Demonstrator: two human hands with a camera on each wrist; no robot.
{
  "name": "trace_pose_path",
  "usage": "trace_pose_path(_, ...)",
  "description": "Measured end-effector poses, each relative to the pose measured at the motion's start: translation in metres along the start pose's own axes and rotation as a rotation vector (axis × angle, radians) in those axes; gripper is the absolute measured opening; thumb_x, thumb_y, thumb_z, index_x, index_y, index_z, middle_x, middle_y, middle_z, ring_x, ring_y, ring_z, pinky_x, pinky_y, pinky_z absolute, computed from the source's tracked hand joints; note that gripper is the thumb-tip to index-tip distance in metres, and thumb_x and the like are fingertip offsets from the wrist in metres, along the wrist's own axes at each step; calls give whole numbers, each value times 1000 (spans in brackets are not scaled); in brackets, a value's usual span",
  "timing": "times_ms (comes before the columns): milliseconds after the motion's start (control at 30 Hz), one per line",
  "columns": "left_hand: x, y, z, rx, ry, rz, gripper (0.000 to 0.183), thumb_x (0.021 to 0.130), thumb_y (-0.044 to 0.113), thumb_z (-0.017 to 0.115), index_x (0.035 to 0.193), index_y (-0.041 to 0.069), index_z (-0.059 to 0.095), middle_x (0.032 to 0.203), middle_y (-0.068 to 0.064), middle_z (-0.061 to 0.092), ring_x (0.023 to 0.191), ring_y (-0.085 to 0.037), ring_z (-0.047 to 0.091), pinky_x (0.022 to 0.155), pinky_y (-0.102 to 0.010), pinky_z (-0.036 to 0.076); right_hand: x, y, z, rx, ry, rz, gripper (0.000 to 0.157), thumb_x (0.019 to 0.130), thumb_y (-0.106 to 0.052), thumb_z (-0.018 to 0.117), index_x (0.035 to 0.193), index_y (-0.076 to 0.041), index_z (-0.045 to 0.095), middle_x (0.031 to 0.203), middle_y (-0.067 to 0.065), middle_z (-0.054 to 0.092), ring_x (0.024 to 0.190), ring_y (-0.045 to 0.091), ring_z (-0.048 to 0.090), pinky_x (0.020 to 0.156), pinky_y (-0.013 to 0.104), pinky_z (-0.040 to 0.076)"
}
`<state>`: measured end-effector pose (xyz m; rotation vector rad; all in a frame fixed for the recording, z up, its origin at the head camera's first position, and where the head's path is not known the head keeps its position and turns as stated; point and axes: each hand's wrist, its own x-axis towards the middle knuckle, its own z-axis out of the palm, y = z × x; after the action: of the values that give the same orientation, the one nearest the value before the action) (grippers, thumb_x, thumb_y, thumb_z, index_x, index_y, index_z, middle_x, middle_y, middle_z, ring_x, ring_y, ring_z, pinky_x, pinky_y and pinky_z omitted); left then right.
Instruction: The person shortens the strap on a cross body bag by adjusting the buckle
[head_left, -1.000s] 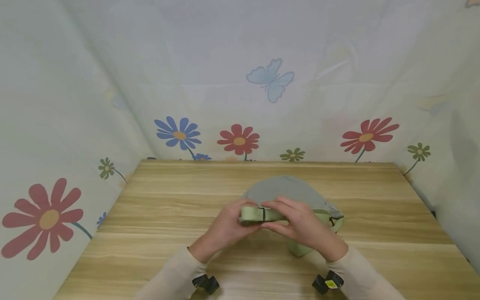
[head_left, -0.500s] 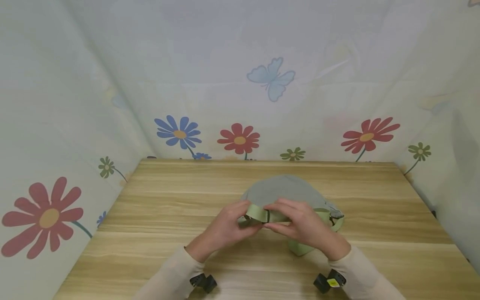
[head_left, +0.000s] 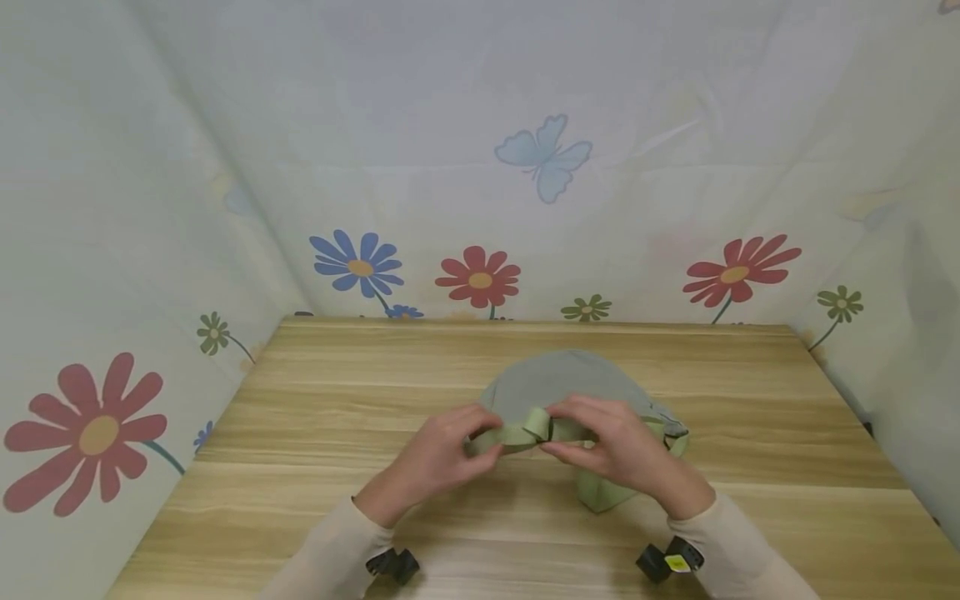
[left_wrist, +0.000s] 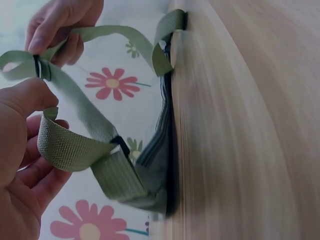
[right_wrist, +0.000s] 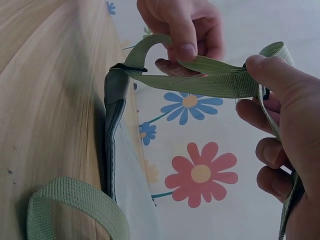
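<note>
Fingers (head_left: 480,463) of left hand (head_left: 438,454), right hand (head_left: 622,446) pinch green strap (head_left: 517,436); bag (head_left: 566,383) near far table edge (head_left: 420,327), room either side.

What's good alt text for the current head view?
A person's hands, left and right, hold the green webbing strap of a gray bag lying on a wood-grain table. Behind is a pale backdrop printed with flowers and a butterfly.
</note>
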<state>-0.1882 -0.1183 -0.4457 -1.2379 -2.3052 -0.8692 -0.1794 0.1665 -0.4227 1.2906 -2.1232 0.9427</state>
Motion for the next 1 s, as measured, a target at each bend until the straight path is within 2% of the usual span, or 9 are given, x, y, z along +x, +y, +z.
trace_pose_path(233,-11,-9,-11,58,9,29,28,82,4,87,108,6,75,100,-2,79,85,-10,71,76,-19,61,-4,2,-3,10,-5,9,31,104,-37,73,116,-8,75,101,0,76,73,5,61,63,12,51)
trace_pose_path(367,-19,-15,-18,94,10,37,30,80,2,88,107,7,75,101,-2,79,86,-10,71,78,-19,61,-5,2,-5,4,-3,24,37,106,-42,68,116,-7,75,101,2,77,76,5,63,67,15,53)
trace_pose_path(600,-34,-22,-31,141,4,-25,29,78,-1,87,102,7,73,97,0,76,84,-9,69,77,-19,62,-7,4,-7,16,11,14,31,106,-38,71,118,-9,75,101,0,77,79,4,64,71,17,55)
trace_pose_path(733,-40,-25,-36,158,-27,-62,28,78,0,87,100,9,73,99,1,76,89,-12,72,81,-24,64,-9,5,-7,38,13,20,30,105,-36,72,118,-10,75,100,-1,75,78,3,61,70,15,53)
trace_pose_path(867,-42,-27,-39,159,-69,-98,28,80,2,87,102,10,73,106,0,76,97,-15,74,88,-29,65,-10,5,-6,50,11,16,31,105,-36,72,119,-8,74,100,-1,75,75,1,58,68,13,52)
trace_pose_path(1000,-39,-26,-42,144,-113,-109,32,83,8,89,112,9,73,113,-1,76,105,-17,74,93,-34,64,-9,4,-4,57,19,19,31,106,-35,72,120,-8,74,101,0,75,75,0,57,67,12,51)
